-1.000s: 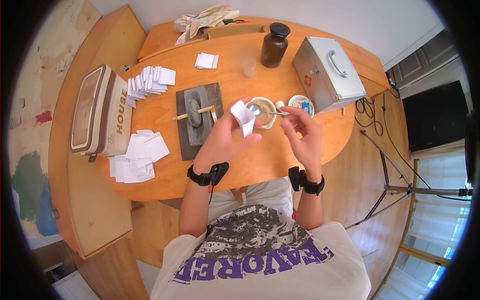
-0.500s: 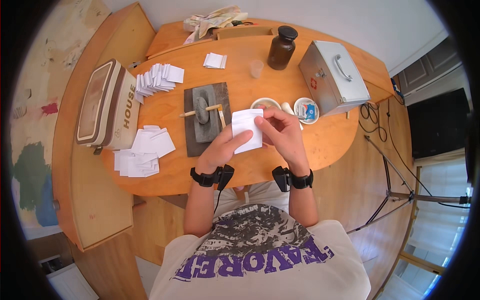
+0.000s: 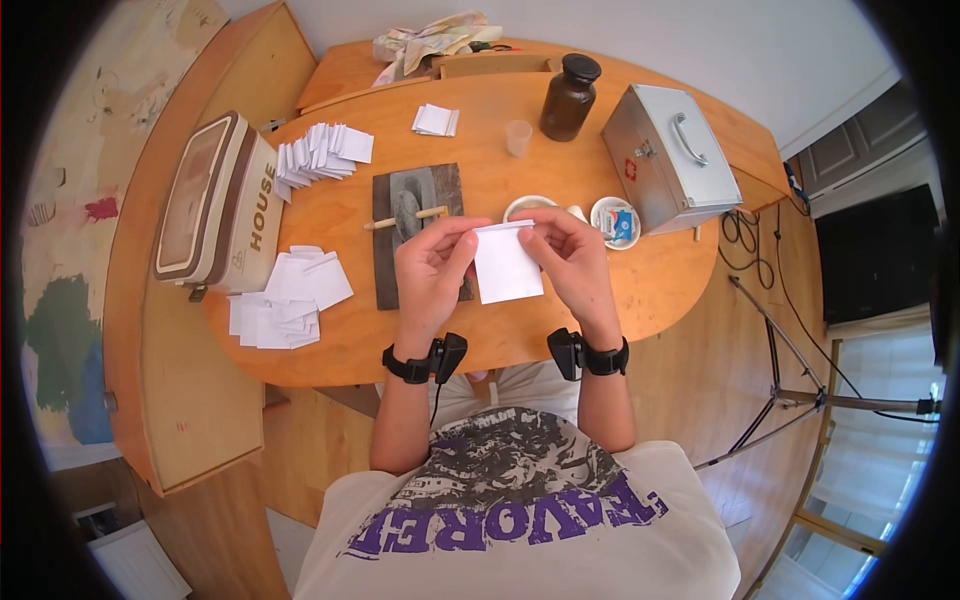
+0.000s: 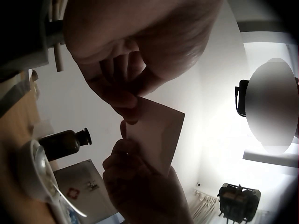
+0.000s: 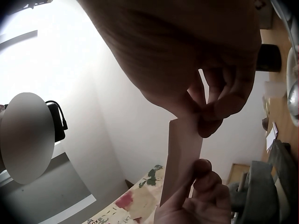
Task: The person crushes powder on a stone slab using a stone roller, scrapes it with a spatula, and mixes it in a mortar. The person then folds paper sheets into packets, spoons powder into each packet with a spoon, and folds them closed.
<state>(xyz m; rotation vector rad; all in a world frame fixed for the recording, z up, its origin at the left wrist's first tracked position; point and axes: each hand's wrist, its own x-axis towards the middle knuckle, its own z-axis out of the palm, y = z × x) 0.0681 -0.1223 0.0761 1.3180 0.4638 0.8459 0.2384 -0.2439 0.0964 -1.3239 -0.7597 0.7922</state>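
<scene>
Both hands hold a small white paper packet (image 3: 510,270) over the table's front part, its top edge turned over in a narrow fold. My left hand (image 3: 434,272) pinches the fold's left end between thumb and fingers. At the right end, my right hand (image 3: 574,268) pinches the same fold. What the packet contains is hidden. Behind the hands stands a pale bowl (image 3: 530,202), mostly covered in the head view. A metal spoon (image 4: 69,201) leans out of that bowl in the left wrist view.
A white dish (image 3: 615,222) with blue-and-white sachets, a metal case (image 3: 665,150) and a dark jar (image 3: 569,98) stand to the right. Left are paper packets (image 3: 290,300), a stone slab (image 3: 388,285) and a cream box (image 3: 215,210). A small cup (image 3: 518,138) stands behind.
The right hand has let go of the spoon and come to the packet. The packet, first held gaping in the left hand, now has its top folded over, with both hands on the fold.
</scene>
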